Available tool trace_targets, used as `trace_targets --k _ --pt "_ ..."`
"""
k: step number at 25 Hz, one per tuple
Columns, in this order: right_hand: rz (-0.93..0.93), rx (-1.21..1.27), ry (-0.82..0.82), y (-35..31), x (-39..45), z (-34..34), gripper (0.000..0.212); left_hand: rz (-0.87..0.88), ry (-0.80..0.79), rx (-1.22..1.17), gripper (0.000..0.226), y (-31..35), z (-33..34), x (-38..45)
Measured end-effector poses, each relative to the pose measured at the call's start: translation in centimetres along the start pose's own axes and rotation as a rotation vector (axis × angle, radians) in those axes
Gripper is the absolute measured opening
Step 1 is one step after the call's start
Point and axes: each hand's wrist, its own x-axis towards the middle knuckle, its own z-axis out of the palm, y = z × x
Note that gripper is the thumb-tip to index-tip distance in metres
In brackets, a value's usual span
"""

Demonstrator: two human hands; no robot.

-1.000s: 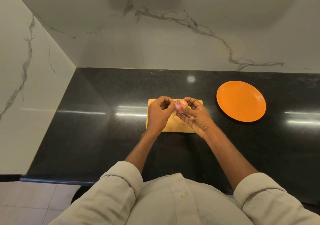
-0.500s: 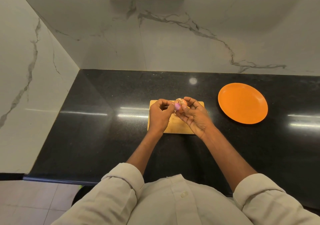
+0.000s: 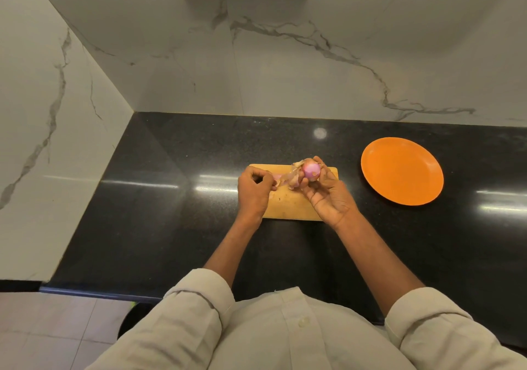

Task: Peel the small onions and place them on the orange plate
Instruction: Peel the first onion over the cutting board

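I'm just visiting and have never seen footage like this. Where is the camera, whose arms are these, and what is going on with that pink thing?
There is no machine here: a person wears a wide-angle camera on the head, so you look down at their own arms. They stand at a black counter with a wooden cutting board and an orange plate, which has nothing on it. The right hand holds a small onion, mostly pink and bare. The left hand pinches a strip of peel pulled away from it, above the board.
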Motion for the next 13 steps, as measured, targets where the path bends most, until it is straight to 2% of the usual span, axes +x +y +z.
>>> trace_targets --k 3,7,11,13 --pt "-0.030 -0.165 -0.010 -1.0 -0.3 0.3 0.038 0.004 -0.006 0.044 0.008 -0.3 -0.9 0.3" --pt "-0.058 -0.456 -0.011 0.1 -0.6 0.5 0.028 0.186 -0.058 0.261 0.015 -0.1 -0.1 0.0" --pt "-0.085 -0.596 -0.007 0.7 -0.4 0.5 0.029 0.294 -0.125 0.507 0.036 0.0 0.2 -0.2" --pt "-0.109 -0.630 0.002 0.9 -0.3 0.3 0.026 0.312 -0.122 0.503 0.030 0.4 0.4 -0.6"
